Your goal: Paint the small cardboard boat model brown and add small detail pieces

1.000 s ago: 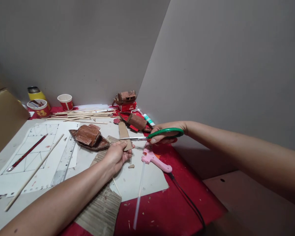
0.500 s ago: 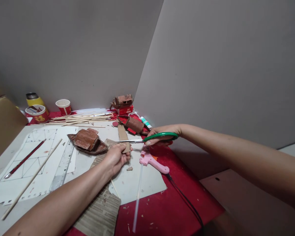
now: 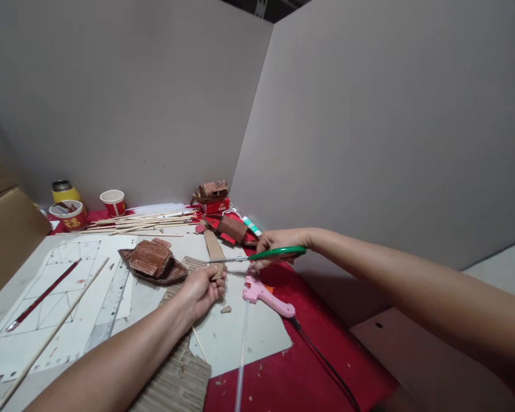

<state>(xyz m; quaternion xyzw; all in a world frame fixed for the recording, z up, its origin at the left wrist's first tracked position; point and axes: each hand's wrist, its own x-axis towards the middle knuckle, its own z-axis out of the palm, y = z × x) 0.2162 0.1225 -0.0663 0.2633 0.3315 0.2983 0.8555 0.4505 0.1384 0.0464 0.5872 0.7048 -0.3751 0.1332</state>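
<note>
My left hand (image 3: 204,290) pinches a small piece of cardboard (image 3: 218,271) between thumb and fingers. My right hand (image 3: 278,245) is closed round the green handles of a pair of scissors (image 3: 278,252). Their blades point left and reach the cardboard piece; whether they are parted I cannot tell. Behind the piece lies a cardboard strip (image 3: 213,246). A brown cardboard boat (image 3: 152,261) sits left of my left hand. Below my right hand is a pink hot glue gun (image 3: 268,297) with a clear glue stick (image 3: 242,360) in it.
Two more brown boats, one on a red box (image 3: 215,205), stand at the back near a glue tube (image 3: 251,225). Wooden sticks (image 3: 150,221), paper cups (image 3: 112,202), a ruler (image 3: 111,306), a pencil (image 3: 43,294) and a drawing sheet (image 3: 8,274) lie left. Corrugated cardboard (image 3: 175,377) is under my left forearm.
The view has tilted up, so the table things sit lower in the picture. Both hands keep their holds on the scissors and the cardboard piece, with only slight shifts.
</note>
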